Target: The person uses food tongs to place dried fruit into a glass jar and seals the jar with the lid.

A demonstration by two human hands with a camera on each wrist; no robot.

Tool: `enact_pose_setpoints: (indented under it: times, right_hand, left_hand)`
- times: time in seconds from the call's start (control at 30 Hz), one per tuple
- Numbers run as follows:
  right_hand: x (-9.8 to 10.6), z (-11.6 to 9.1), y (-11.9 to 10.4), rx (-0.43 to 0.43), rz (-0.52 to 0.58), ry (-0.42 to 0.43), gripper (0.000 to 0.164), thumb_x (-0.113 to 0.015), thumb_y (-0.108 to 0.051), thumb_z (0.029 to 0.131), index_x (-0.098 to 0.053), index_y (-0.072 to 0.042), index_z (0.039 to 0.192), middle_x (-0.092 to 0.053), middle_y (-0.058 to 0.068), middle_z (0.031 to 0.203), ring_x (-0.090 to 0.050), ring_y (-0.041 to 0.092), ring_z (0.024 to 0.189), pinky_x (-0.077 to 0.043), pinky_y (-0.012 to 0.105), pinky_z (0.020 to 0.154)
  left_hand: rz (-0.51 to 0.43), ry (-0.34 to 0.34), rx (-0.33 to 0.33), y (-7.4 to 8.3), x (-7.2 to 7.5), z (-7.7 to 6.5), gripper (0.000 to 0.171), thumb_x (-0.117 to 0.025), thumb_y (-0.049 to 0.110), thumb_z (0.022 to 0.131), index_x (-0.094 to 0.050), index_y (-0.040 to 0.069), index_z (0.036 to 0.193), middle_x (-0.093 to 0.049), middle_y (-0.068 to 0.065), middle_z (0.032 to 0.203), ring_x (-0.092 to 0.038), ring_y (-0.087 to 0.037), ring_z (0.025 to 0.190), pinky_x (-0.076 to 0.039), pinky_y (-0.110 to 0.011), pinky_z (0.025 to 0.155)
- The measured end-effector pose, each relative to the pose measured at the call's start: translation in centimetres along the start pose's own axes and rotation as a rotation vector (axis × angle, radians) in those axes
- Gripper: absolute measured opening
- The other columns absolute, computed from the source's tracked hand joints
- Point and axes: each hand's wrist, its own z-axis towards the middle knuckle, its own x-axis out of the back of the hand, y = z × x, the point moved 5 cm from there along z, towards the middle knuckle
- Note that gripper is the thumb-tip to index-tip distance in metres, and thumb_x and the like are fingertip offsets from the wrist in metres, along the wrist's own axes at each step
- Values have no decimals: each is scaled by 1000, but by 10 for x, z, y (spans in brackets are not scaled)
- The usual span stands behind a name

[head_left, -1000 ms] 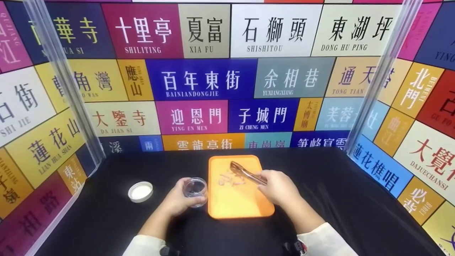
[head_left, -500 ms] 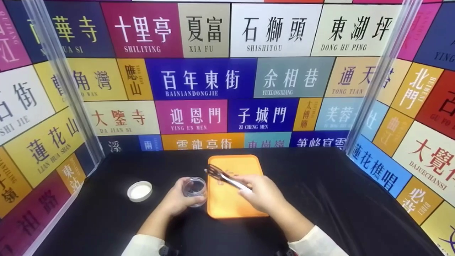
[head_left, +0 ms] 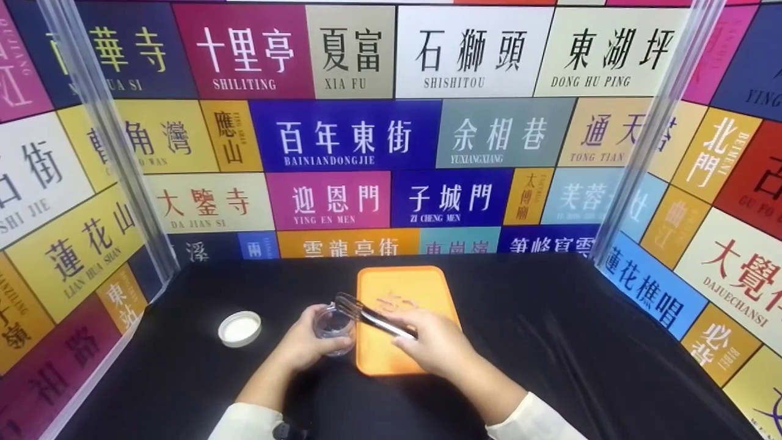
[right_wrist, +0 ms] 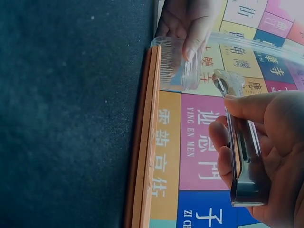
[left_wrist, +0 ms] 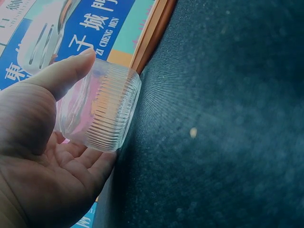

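Right hand (head_left: 431, 343) grips shiny slotted metal tongs (head_left: 386, 324), tips just above mouth of clear ribbed jar (left_wrist: 111, 107). Left hand (head_left: 308, 343) wraps round jar, beside left edge of orange rectangular board (head_left: 380, 357). Round white lid (head_left: 240, 330) farther left. Small thin pieces (head_left: 389, 301) on board's far half. Multicoloured sign wall (head_left: 345, 134) behind.

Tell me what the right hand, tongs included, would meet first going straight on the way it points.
Most likely the clear jar held by the left hand: the tongs in the right hand point toward its mouth. Depth is unclear, so they might pass just above it.
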Motion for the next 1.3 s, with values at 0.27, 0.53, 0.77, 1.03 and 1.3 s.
enact_pose_setpoints:
  times: [0.27,0.53,0.77,1.03,1.3]
  right_hand:
    - [1,2,-1,7,-16,1,53,-83,-30,94,-67,-44,143,-69,-11,147,-64,26,141,-55,52,113]
    - [9,3,-1,4,-29,14,59,-82,-32,95,-60,-53,146,-65,-15,150,-66,24,139,-56,52,113]
    - [19,7,-2,-32,-54,20,55,-81,-35,95,-64,-45,146,-72,-8,144,-72,20,123,-60,48,103]
    - [27,18,3,-86,-25,34,48,-83,-34,94,-71,-37,141,-77,-5,134,-72,20,119,-59,48,102]
    - [28,20,16,-103,-21,57,50,-84,-37,93,-71,-35,141,-77,-3,134,-73,21,112,-59,45,96]
  left_hand:
    - [-7,5,-12,2,1,-1,94,-99,26,76,-47,0,151,-60,-25,153,-58,-41,144,-40,-57,127]
    - [22,13,-1,3,1,-2,95,-99,29,76,-48,1,150,-61,-23,152,-58,-41,143,-39,-58,127]
    - [36,14,23,2,1,-3,98,-99,32,76,-46,2,153,-60,-22,153,-56,-41,145,-38,-59,128]
    - [47,22,24,2,2,-2,101,-99,33,75,-45,2,154,-58,-24,155,-54,-43,146,-37,-59,128]
    - [34,9,27,2,2,-2,101,-99,33,75,-44,1,154,-57,-24,156,-53,-43,149,-37,-59,129]
